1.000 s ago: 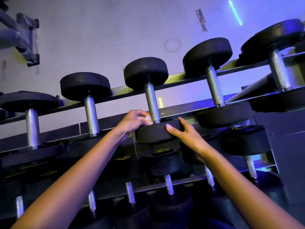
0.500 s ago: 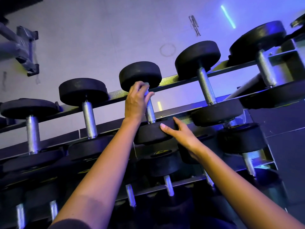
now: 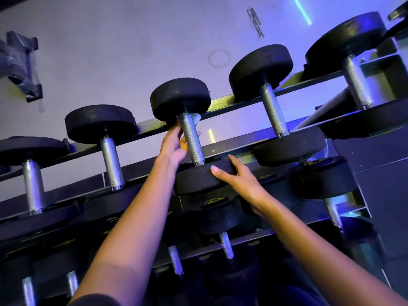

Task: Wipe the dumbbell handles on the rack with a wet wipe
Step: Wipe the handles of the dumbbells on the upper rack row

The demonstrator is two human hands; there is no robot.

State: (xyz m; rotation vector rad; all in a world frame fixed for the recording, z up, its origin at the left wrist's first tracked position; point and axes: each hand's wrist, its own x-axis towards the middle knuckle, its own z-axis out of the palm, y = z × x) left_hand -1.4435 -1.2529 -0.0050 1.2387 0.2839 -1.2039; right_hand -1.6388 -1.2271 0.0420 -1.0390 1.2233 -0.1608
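Note:
The middle dumbbell on the top tier has a knurled steel handle between two black heads. My left hand reaches behind the handle's upper part, its fingers curled round from the left. A pale wet wipe shows at the handle's right side just under the far head. My right hand grips the rim of the near head, thumb on its face and fingers over the edge.
More dumbbells lie along the slanted rack rail, one to the right and one to the left. Lower tiers hold further dumbbells. A metal bracket sits at the upper left.
My left hand slid from the near end of the handle up to the far end and now sits behind the bar with the wipe. My right hand stayed on the near head.

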